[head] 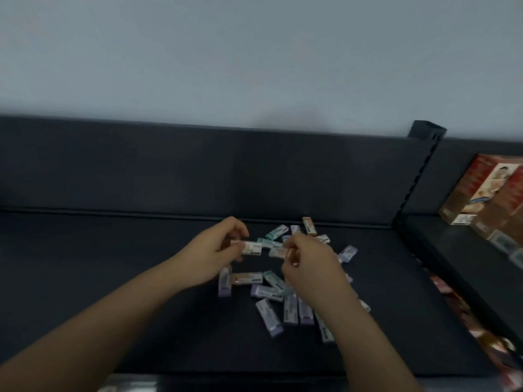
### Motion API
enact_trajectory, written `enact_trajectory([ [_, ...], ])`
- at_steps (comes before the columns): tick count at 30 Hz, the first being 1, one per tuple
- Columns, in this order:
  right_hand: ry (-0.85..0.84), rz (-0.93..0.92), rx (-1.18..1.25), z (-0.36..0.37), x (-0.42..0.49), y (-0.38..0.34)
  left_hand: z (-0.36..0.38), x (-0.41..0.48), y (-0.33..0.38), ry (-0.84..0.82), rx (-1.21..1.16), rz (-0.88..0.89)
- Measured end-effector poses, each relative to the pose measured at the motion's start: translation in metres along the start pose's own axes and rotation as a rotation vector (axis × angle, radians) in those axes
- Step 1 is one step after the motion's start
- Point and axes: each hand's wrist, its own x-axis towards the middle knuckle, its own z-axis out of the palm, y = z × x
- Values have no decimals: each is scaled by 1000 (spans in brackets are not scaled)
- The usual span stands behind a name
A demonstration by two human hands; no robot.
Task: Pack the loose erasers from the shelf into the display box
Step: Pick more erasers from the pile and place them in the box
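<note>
Dark shelf [99, 278], frame a bit blurry.

Left hand [215, 251]: fingers curled, thumb and fingertips pinching a pale-sleeved eraser [252, 248] by its left end. The eraser lies roughly level and sticks out right of the grip. Can't tell if it's clear of the shelf.

Right hand [307, 265]: fingers curled, pinching a peach eraser [278, 253] by its right end. It sticks out left of that grip. Its free end sits just beside the pale one, slightly lower.

Loose erasers [268, 316] are scattered flat on the shelf around both grips:
- teal and peach ones just beyond the grips
- purple, teal and peach ones below the grips, toward the camera
- a few partly hidden under the right wrist
- one purple eraser [348, 253] just right of the right grip

Well right of the grips: slotted black upright [418, 176], then red cartons [486, 193] on the next shelf bay.
</note>
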Motion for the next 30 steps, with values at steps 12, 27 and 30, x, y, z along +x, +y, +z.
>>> enact_trajectory([
  [12, 66, -120, 478, 99, 16, -153, -149, -86, -81, 350, -124, 43],
  [27, -285, -201, -50, 228, 37, -304, -306, -164, -198, -156, 518, 28],
  [30, -321, -223, -109, 225, 41, -309, -310, -168, -203, -186, 543, 54],
])
